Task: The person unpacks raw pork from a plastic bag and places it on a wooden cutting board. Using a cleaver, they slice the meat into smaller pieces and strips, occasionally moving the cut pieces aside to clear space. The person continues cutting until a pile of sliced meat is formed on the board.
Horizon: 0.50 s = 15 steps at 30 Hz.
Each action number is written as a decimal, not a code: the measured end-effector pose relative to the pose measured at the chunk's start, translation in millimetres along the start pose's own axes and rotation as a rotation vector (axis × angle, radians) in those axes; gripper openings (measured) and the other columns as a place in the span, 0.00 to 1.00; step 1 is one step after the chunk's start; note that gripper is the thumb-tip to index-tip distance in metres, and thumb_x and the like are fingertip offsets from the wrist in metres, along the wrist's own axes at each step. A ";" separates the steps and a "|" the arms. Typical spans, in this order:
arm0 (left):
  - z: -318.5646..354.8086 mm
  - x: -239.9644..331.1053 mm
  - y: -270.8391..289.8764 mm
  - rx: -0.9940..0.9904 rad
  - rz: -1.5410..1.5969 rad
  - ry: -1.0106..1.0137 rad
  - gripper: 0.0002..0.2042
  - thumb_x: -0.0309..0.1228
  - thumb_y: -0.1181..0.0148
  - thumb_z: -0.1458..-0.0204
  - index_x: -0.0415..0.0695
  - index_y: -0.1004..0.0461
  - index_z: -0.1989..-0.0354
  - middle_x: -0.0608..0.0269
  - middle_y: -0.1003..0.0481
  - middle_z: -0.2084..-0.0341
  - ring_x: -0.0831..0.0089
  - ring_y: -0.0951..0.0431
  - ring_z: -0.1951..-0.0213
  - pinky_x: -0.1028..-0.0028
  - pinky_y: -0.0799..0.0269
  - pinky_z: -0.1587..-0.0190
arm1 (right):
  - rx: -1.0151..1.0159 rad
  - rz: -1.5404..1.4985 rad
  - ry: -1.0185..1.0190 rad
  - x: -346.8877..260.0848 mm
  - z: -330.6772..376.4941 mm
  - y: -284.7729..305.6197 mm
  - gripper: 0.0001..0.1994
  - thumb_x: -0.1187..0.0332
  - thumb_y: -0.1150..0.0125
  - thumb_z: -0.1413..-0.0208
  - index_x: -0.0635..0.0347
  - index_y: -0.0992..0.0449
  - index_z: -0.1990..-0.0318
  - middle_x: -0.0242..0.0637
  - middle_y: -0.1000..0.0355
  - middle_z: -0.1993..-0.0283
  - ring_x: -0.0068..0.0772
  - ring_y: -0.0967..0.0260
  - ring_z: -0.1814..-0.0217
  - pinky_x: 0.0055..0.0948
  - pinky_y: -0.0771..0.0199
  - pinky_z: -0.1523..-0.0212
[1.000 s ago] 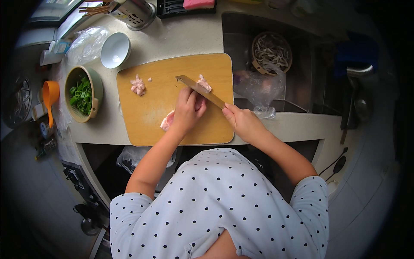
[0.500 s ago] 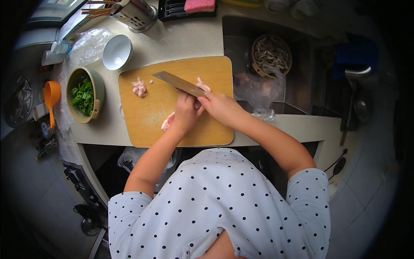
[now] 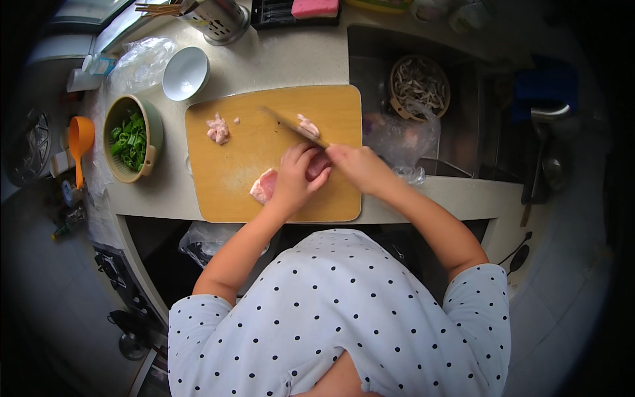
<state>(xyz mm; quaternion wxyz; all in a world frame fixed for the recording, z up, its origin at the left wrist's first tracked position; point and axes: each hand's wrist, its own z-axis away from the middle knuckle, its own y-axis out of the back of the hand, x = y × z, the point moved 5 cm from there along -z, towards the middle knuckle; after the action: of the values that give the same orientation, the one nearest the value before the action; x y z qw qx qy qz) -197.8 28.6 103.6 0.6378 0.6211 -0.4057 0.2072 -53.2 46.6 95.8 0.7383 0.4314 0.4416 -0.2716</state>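
Observation:
A wooden cutting board (image 3: 241, 155) lies on the counter in front of me. My right hand (image 3: 360, 170) is closed round the handle of a kitchen knife (image 3: 291, 124), whose blade points to the far left and looks nearly edge-on, a little blurred. Under the blade, my left hand (image 3: 297, 177) curls its fingers over a piece of raw meat (image 3: 318, 165) and holds it on the board. Cut strips of meat (image 3: 307, 126) lie just beyond the blade. Left of my wrist rests another slab of meat (image 3: 264, 186) with a pale fat edge. A small heap of pale pieces (image 3: 217, 129) sits at the board's far left.
On the left stand a basket of cut green peppers (image 3: 130, 142), a white bowl (image 3: 186, 74) and an orange ladle (image 3: 81, 142). The sink (image 3: 456, 149) to the right holds a basket of greyish strips (image 3: 419, 86) and a clear plastic bag (image 3: 417, 142). A utensil holder (image 3: 221, 23) stands at the back.
The knife has turned from showing its flat side to nearly edge-on. My left fingers have spread somewhat, my right hand has shifted slightly right, and more of the held meat shows.

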 end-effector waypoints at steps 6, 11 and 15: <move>-10.7 -23.3 23.3 0.125 0.059 0.105 0.12 0.17 0.45 0.56 0.38 0.26 0.60 0.52 0.28 0.58 0.57 0.27 0.57 0.67 0.30 0.55 | -0.020 -0.427 -0.442 -4.7 25.6 32.0 0.27 0.45 0.63 0.36 0.63 0.33 0.68 0.35 0.36 0.83 0.28 0.41 0.86 0.29 0.38 0.82; -56.9 -29.9 7.6 -0.100 0.081 0.027 0.17 0.16 0.46 0.57 0.40 0.28 0.56 0.53 0.28 0.59 0.57 0.26 0.58 0.67 0.29 0.54 | 0.030 -0.715 -0.514 -12.8 35.0 35.6 0.28 0.42 0.67 0.37 0.61 0.35 0.66 0.27 0.45 0.85 0.16 0.52 0.90 0.20 0.49 0.90; -62.6 -38.0 -3.9 -0.171 0.069 0.213 0.17 0.18 0.43 0.58 0.40 0.28 0.55 0.53 0.29 0.58 0.56 0.27 0.56 0.67 0.29 0.55 | 0.078 -0.721 -0.499 -4.0 40.4 38.7 0.27 0.42 0.68 0.37 0.60 0.38 0.69 0.28 0.45 0.86 0.17 0.52 0.91 0.21 0.49 0.90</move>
<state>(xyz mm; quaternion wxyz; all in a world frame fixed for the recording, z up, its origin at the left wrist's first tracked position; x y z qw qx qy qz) -200.8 97.2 78.0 0.7203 0.5246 -0.3731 0.2584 -7.8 29.8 124.3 0.6636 0.1983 0.3614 -0.6242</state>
